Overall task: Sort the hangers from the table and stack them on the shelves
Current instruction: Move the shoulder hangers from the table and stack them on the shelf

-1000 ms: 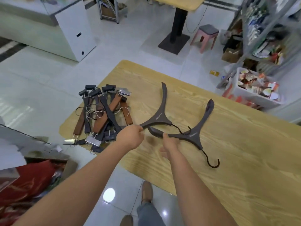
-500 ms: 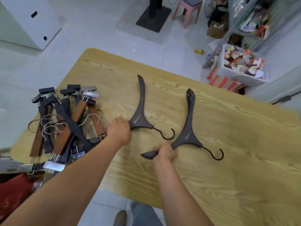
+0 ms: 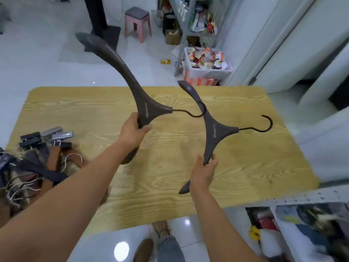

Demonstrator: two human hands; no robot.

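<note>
hands (image 3: 132, 129) (image 3: 204, 173) gripping hangers (image 3: 151, 110) (image 3: 215, 129), above table (image 3: 245, 157) middle

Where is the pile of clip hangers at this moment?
In the head view, the pile of clip hangers lies at the left end of the wooden table, just left of the left forearm.

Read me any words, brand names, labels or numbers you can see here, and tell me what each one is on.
Nothing here is legible.
Left-hand hanger: pale logo near its neck, too blurred to read.
Right-hand hanger: similar pale logo, too blurred to read.
Packets in the white bin: print too small to read.
</note>
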